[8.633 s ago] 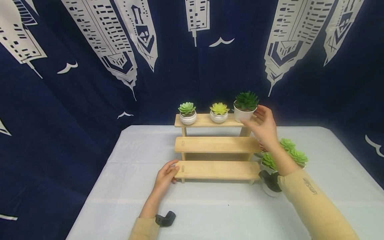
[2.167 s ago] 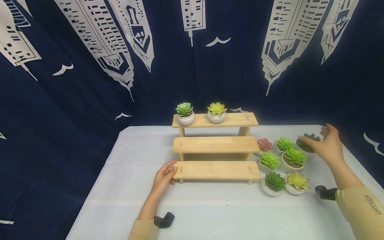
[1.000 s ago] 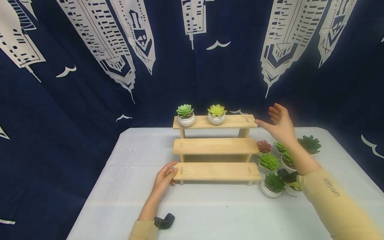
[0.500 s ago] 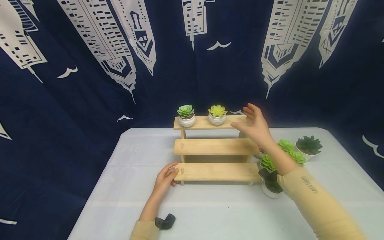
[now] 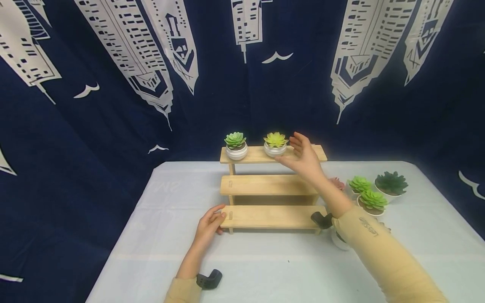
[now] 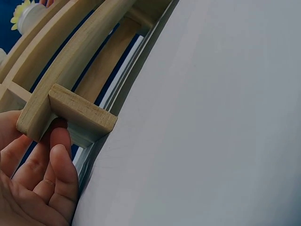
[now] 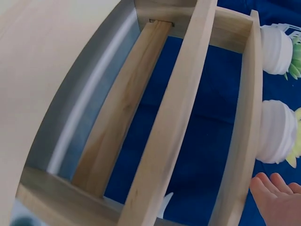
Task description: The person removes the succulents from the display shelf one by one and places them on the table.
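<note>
A person's right hand (image 5: 303, 158), fingers spread and holding nothing, hovers over the top tier of a three-tier pale wooden step shelf (image 5: 270, 185) on a white-covered table (image 5: 265, 269). The yellow-green succulent in a round white pot (image 5: 275, 144) stands on that tier just left of the fingertips, nearly touching; a second, green succulent in a white pot (image 5: 235, 145) sits further left. The left hand (image 5: 209, 225), well apart, grips the bottom tier's left end with curled fingers (image 6: 56, 160). More potted succulents (image 5: 373, 193) cluster right of the shelf
</note>
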{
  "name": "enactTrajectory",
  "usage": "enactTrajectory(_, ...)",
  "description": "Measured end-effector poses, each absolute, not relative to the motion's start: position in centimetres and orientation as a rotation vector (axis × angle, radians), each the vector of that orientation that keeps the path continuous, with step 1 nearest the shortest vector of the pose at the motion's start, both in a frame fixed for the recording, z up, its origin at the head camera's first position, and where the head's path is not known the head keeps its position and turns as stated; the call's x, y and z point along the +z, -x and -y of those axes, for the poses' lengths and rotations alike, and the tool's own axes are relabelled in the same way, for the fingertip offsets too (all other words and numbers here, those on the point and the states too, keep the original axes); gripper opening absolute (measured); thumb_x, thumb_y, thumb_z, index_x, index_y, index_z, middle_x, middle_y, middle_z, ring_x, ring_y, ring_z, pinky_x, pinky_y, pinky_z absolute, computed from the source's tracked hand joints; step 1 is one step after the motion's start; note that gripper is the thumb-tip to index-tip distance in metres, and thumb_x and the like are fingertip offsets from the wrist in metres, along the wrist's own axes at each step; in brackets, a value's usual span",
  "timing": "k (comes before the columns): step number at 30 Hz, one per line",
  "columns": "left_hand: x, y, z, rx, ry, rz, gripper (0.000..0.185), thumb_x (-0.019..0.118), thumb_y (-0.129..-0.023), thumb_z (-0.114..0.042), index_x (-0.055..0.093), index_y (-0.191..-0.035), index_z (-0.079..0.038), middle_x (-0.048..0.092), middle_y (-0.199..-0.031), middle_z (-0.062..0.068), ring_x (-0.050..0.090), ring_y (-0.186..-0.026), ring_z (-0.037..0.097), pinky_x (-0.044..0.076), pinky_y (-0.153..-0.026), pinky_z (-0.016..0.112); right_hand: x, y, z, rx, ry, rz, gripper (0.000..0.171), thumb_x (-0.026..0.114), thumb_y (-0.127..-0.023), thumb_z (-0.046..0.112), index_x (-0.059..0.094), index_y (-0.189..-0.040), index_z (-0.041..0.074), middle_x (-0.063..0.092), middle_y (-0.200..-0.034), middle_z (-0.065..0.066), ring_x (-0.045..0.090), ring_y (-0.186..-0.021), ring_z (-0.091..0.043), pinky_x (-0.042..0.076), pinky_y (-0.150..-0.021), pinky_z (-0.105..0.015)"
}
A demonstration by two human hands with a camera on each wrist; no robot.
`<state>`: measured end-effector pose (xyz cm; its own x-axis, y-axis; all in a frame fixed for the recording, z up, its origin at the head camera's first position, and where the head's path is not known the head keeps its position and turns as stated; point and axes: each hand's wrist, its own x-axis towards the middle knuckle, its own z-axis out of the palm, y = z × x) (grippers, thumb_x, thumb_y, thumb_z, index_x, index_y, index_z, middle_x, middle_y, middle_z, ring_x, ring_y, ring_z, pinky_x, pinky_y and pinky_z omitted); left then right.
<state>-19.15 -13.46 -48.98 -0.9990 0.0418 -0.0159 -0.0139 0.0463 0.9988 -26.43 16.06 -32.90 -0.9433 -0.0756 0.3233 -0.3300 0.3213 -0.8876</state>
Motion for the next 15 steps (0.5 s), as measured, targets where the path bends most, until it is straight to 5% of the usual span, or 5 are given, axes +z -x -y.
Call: enactTrajectory(15,-46.3,17.9,13.1,2.112,-0.045,-2.266,0.038,0.057,-0.093,-0.008,0.051,-0.130,0.002,0.067,-0.098,0.016,0.052,-0.060,0.013,0.047,-0.055,0.023,-33.8,28.6,-14.9,1.573,-0.271,2.462,0.090,0.076,-0.081,0.022,0.018,-0.146,0.001,0.034,-0.144,-0.021,0.036,-0.132,-0.033,0.031,-0.107,-0.037)
